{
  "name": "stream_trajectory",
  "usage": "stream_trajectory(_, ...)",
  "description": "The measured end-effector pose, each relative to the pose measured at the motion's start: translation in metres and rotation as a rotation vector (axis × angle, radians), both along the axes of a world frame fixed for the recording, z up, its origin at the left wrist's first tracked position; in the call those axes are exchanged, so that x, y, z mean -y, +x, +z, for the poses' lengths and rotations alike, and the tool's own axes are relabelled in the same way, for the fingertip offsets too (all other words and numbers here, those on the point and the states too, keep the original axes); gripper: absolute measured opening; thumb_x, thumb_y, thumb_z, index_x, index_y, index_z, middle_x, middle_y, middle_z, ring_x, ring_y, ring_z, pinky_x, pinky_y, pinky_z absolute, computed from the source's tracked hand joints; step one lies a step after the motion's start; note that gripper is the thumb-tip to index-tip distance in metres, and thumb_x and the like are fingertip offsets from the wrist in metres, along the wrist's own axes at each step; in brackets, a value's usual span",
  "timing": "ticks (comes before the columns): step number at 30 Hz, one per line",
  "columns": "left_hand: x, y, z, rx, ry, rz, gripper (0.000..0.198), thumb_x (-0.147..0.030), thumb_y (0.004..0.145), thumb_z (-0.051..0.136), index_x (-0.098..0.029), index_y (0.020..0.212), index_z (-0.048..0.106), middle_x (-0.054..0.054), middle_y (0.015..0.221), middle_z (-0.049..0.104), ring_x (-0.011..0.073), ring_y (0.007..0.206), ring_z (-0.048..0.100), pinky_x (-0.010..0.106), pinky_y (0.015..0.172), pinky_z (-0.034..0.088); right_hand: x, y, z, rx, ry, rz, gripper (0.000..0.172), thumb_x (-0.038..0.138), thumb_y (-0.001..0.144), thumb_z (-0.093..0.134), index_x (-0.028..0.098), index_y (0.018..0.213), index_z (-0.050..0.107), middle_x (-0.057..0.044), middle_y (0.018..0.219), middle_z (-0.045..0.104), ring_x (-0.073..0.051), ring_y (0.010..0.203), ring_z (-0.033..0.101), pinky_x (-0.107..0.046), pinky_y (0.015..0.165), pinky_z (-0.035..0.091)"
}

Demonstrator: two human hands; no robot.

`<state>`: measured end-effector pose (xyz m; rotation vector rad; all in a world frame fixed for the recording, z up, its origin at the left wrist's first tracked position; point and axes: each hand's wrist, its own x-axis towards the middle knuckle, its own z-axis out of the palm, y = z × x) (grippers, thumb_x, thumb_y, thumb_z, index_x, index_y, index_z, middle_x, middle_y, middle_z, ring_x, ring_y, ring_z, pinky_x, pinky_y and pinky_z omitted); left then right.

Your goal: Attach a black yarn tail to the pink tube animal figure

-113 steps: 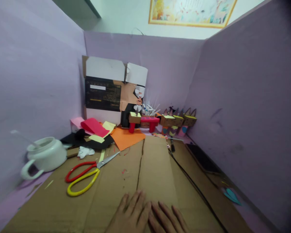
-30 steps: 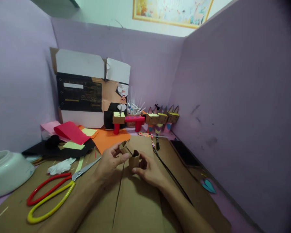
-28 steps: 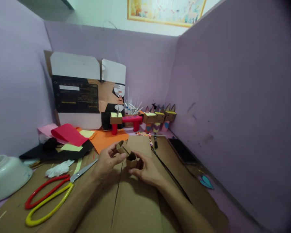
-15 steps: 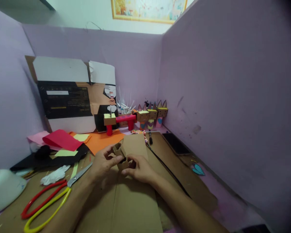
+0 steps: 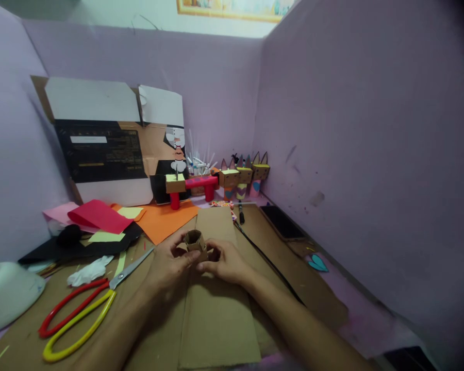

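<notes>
Between my two hands is a small folded cardboard tube (image 5: 195,240), its open end facing up. My left hand (image 5: 172,260) grips it from the left, thumb across the near side and fingers behind. On the other side, my right hand (image 5: 223,262) pinches its lower right part with thumb and fingers. Beneath both hands lies a flat cardboard sheet (image 5: 216,319). Scissors (image 5: 118,281) with one red and one yellow handle rest left of my left forearm, blades pointing toward my left hand.
A white bowl (image 5: 11,293) and crumpled tissue (image 5: 89,271) are at left. Coloured paper (image 5: 166,219) lies behind. Cardboard cat figures (image 5: 229,179) stand at the back, near a printed box panel (image 5: 100,149). A phone (image 5: 282,222) and black cable (image 5: 268,265) are at right.
The cardboard tube has tipped from slanted to nearly upright, and its two parts now look pushed together. Both hands stay on it. The camera view has shifted slightly.
</notes>
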<state>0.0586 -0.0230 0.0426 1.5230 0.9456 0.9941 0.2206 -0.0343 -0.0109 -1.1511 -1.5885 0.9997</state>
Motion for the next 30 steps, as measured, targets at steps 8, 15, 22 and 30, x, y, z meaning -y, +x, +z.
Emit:
stream_trajectory(8, 0.002, -0.001, -0.002, 0.050, -0.026, 0.021, 0.040, -0.025, 0.061, 0.077, -0.017, 0.098, 0.063, 0.003, 0.089, 0.069, 0.0145, 0.072, 0.063, 0.024, 0.064, 0.050, 0.000, 0.001, -0.001, 0.005, 0.014, -0.011, 0.029, 0.023, 0.062, 0.078, 0.019, 0.089, 0.068, 0.002, 0.072, 0.065, -0.012, 0.059, 0.056, -0.022, 0.053, 0.039)
stream_trajectory(15, -0.001, -0.002, 0.002, 0.194, -0.068, 0.005, 0.041, -0.027, 0.056, 0.082, -0.017, 0.092, 0.066, 0.003, 0.082, 0.068, 0.0148, 0.072, 0.062, 0.023, 0.064, 0.051, 0.002, 0.001, 0.008, -0.118, 0.001, 0.034, 0.039, 0.020, 0.056, 0.080, 0.022, 0.094, 0.069, 0.005, 0.072, 0.062, -0.009, 0.055, 0.046, -0.022, 0.055, 0.035)
stream_trajectory(22, -0.002, -0.014, 0.012, 0.394, -0.183, 0.033, 0.040, -0.041, 0.054, 0.082, -0.019, 0.081, 0.064, -0.001, 0.076, 0.059, 0.0104, 0.067, 0.053, 0.020, 0.055, 0.046, 0.011, 0.001, 0.024, -0.451, -0.186, 0.171, 0.037, 0.034, 0.058, 0.070, 0.019, 0.089, 0.057, -0.003, 0.081, 0.063, -0.017, 0.072, 0.059, -0.030, 0.069, 0.046)
stream_trajectory(30, -0.003, -0.019, 0.008, 0.378, -0.322, 0.017, 0.033, -0.035, 0.057, 0.080, -0.016, 0.070, 0.057, -0.002, 0.067, 0.055, 0.0108, 0.064, 0.055, 0.019, 0.051, 0.042, 0.018, -0.002, 0.023, -0.592, -0.304, 0.247, 0.033, 0.033, 0.060, 0.050, 0.019, 0.090, 0.049, -0.001, 0.066, 0.060, -0.017, 0.055, 0.057, -0.031, 0.054, 0.046)
